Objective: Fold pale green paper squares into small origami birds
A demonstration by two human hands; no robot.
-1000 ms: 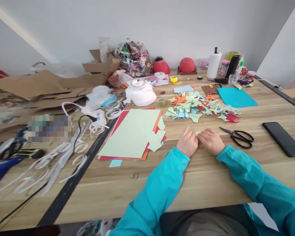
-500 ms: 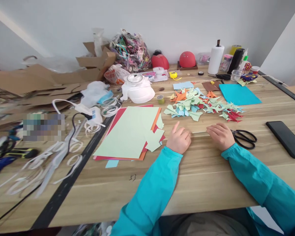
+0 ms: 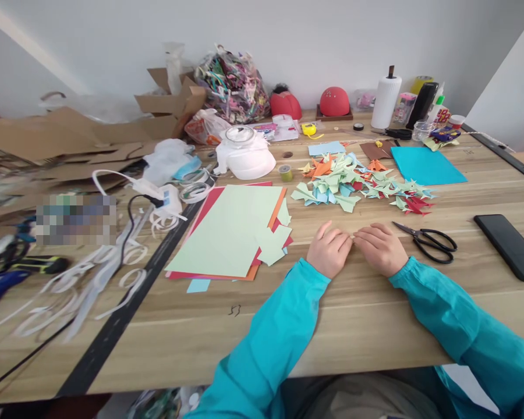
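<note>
My left hand (image 3: pixel 329 251) and my right hand (image 3: pixel 379 249) rest side by side on the wooden table (image 3: pixel 367 314), fingertips meeting over a small folded piece of pale paper (image 3: pixel 353 236) that is almost wholly hidden. Both hands have their fingers curled down and pressed on it. Just beyond them lies a heap of folded paper shapes (image 3: pixel 358 189) in green, blue, orange and red. Left of my left hand is a stack of coloured paper sheets (image 3: pixel 231 233) with a light green sheet on top. Black scissors (image 3: pixel 428 240) lie just right of my right hand.
A black phone (image 3: pixel 509 244) lies at the right. A blue sheet (image 3: pixel 425 166), paper towel roll (image 3: pixel 385 100) and bottles stand at the back right. A white bowl-like object (image 3: pixel 247 158), cardboard (image 3: pixel 70 145), white tape strips (image 3: pixel 91 279) and cables crowd the left.
Half a second ago my hands were apart with the left forefinger raised; now they have come together again over the small paper. The view shifted slightly.
</note>
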